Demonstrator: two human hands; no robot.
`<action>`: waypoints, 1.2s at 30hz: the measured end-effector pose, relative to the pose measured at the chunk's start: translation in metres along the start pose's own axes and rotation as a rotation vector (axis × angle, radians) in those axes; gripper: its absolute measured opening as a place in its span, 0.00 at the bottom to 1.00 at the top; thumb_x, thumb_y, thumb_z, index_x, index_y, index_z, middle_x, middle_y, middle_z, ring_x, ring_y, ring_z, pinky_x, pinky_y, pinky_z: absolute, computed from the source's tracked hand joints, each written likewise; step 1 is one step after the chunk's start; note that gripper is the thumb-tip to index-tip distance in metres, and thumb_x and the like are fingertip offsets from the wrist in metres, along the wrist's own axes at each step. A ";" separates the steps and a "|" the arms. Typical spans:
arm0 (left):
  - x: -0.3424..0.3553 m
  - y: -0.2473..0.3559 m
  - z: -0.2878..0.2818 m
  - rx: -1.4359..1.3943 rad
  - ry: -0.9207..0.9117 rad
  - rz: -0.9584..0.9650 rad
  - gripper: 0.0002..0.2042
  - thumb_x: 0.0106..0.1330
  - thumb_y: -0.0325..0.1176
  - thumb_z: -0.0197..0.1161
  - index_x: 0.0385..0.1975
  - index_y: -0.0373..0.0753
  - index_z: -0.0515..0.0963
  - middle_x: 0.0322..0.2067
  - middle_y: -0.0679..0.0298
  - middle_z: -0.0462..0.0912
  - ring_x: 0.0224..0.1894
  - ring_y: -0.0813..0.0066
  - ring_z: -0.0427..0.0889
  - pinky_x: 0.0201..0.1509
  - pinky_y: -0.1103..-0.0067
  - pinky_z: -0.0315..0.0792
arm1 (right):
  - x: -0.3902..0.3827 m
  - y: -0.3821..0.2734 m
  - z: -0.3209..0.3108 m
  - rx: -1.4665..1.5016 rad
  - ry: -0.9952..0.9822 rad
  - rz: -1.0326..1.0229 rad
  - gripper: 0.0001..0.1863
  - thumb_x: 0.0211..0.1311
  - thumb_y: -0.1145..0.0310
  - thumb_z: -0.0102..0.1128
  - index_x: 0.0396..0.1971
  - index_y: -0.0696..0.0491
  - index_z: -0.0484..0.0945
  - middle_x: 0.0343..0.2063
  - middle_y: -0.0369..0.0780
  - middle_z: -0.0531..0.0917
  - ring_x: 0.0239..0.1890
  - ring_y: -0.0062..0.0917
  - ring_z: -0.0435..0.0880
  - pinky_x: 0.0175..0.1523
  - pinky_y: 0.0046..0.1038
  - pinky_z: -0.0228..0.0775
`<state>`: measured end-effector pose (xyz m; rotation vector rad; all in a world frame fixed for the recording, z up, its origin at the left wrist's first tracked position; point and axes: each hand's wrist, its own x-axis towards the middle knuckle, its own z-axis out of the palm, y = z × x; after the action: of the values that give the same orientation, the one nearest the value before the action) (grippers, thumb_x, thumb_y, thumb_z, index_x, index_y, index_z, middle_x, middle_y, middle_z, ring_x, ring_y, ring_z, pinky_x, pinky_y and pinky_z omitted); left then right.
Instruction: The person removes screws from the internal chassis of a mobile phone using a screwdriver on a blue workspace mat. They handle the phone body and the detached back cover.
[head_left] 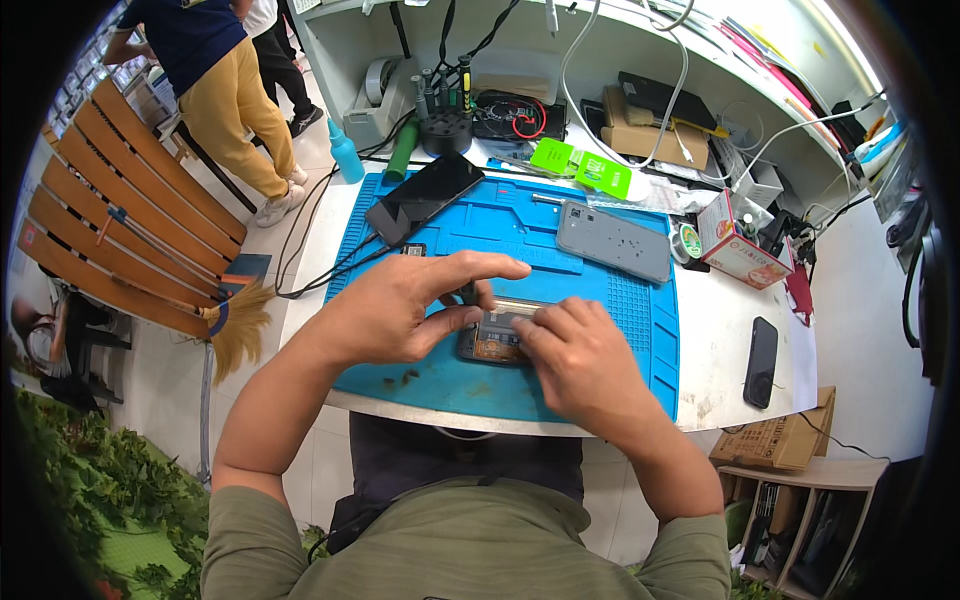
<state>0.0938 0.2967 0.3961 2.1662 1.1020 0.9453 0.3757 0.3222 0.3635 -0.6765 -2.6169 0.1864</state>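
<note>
An opened phone (pixel 492 346) lies on the blue repair mat (pixel 460 384), its inner parts showing. My left hand (pixel 405 305) hovers over its left side, index finger stretched out. Between the thumb and the bent fingers of that hand is a small dark thing, mostly hidden. On the phone's right side, my right hand (pixel 583 355) has its fingers curled and pressed together, fingertips at the phone; whatever they pinch is hidden. Farther back on the mat lie a black phone screen (pixel 427 198) and a grey phone back cover (pixel 612 242) with dark specks.
A light blue bottle (pixel 345 152), a green tube (pixel 401 150) and a screwdriver holder (pixel 446 132) stand behind the mat. Green cards (pixel 604 176) and a red-white box (pixel 742 242) lie back right. Another black phone (pixel 761 362) rests at the right. Cables run along the left.
</note>
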 end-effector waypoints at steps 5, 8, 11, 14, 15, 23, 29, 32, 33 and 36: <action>0.000 0.004 0.000 0.026 0.037 -0.043 0.32 0.67 0.25 0.82 0.73 0.50 0.83 0.48 0.62 0.95 0.44 0.68 0.93 0.48 0.73 0.84 | -0.007 -0.016 0.011 0.023 -0.057 -0.048 0.21 0.64 0.73 0.70 0.57 0.62 0.89 0.53 0.48 0.88 0.60 0.44 0.86 0.75 0.50 0.72; -0.002 0.008 -0.001 0.049 -0.003 -0.065 0.33 0.67 0.24 0.81 0.74 0.49 0.82 0.49 0.61 0.94 0.47 0.66 0.93 0.50 0.72 0.84 | -0.009 -0.024 0.018 0.021 -0.074 -0.049 0.21 0.68 0.70 0.69 0.58 0.64 0.88 0.58 0.50 0.87 0.67 0.45 0.84 0.81 0.53 0.68; 0.005 0.017 -0.005 0.081 -0.044 -0.116 0.33 0.68 0.23 0.79 0.75 0.49 0.81 0.51 0.61 0.93 0.49 0.64 0.93 0.52 0.70 0.85 | -0.014 -0.033 0.024 0.020 -0.056 -0.017 0.22 0.73 0.66 0.69 0.59 0.66 0.87 0.60 0.52 0.87 0.70 0.45 0.82 0.82 0.53 0.66; 0.005 0.013 -0.002 0.120 -0.020 -0.067 0.33 0.69 0.23 0.78 0.75 0.49 0.81 0.51 0.61 0.93 0.50 0.63 0.94 0.54 0.68 0.86 | -0.015 -0.042 0.026 -0.047 -0.081 0.002 0.27 0.77 0.61 0.68 0.64 0.67 0.85 0.63 0.54 0.86 0.73 0.48 0.80 0.83 0.52 0.65; 0.005 0.010 0.000 0.138 -0.004 -0.033 0.33 0.69 0.23 0.77 0.75 0.49 0.81 0.51 0.61 0.93 0.50 0.63 0.94 0.55 0.67 0.86 | -0.015 -0.044 0.028 -0.037 -0.072 0.008 0.28 0.77 0.60 0.68 0.65 0.68 0.84 0.63 0.55 0.85 0.74 0.49 0.79 0.83 0.52 0.65; 0.003 0.017 0.003 0.140 -0.038 -0.152 0.36 0.67 0.17 0.76 0.77 0.49 0.80 0.54 0.60 0.94 0.50 0.65 0.94 0.57 0.68 0.87 | -0.022 -0.056 0.042 -0.040 -0.056 0.047 0.34 0.79 0.54 0.67 0.69 0.70 0.80 0.68 0.59 0.83 0.76 0.52 0.78 0.82 0.52 0.68; -0.001 0.007 0.004 0.100 0.032 -0.066 0.34 0.68 0.21 0.79 0.75 0.49 0.81 0.53 0.60 0.96 0.45 0.69 0.96 0.49 0.72 0.88 | -0.031 -0.064 0.041 -0.045 -0.061 0.043 0.35 0.79 0.53 0.68 0.68 0.71 0.81 0.68 0.60 0.83 0.76 0.54 0.79 0.81 0.53 0.70; 0.003 0.014 0.003 0.096 0.037 -0.122 0.32 0.68 0.23 0.80 0.73 0.49 0.83 0.50 0.60 0.96 0.43 0.70 0.96 0.46 0.74 0.87 | -0.032 -0.064 0.041 -0.022 -0.056 0.057 0.36 0.78 0.53 0.68 0.69 0.72 0.80 0.68 0.60 0.83 0.78 0.55 0.77 0.82 0.53 0.69; 0.005 0.016 0.002 0.073 0.042 -0.141 0.31 0.68 0.23 0.80 0.72 0.48 0.84 0.50 0.61 0.96 0.43 0.71 0.96 0.46 0.74 0.86 | -0.032 -0.064 0.041 -0.016 -0.054 0.058 0.36 0.79 0.53 0.68 0.69 0.72 0.80 0.68 0.60 0.83 0.78 0.55 0.78 0.82 0.53 0.68; 0.002 0.009 0.004 0.086 0.061 -0.054 0.31 0.69 0.25 0.81 0.72 0.49 0.84 0.47 0.60 0.96 0.39 0.71 0.94 0.44 0.74 0.85 | -0.031 -0.065 0.042 -0.010 -0.054 0.062 0.36 0.78 0.53 0.68 0.69 0.72 0.80 0.68 0.61 0.82 0.78 0.55 0.77 0.83 0.53 0.67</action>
<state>0.1015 0.2930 0.4004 2.1774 1.2454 0.9619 0.3541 0.2492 0.3295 -0.7666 -2.6515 0.2130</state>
